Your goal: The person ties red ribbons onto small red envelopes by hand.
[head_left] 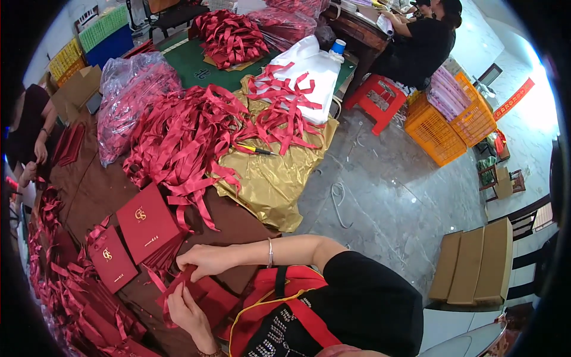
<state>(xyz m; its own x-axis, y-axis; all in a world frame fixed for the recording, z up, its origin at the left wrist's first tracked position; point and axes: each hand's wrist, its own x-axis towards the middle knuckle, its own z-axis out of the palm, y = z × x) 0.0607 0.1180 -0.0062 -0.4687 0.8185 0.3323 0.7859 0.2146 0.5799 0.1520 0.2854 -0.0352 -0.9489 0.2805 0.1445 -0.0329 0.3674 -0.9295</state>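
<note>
My right hand, with a bracelet on its wrist, is closed in a pinch at the top of a dark red paper bag. Just below it, my left hand pinches the same bag near its upper edge, where a strip of red ribbon sticks out. The fingertips partly hide what lies between them. Beyond my hands rests a stack of flat red gift bags with gold print. A smaller red bag lies to its left, ribbon at its top.
A large heap of red ribbons covers the brown tabletop's far part. Gold wrapping carries more ribbons and a yellow-black pen. Finished-looking bags crowd the left edge. Orange crates, a red stool and seated people stand beyond.
</note>
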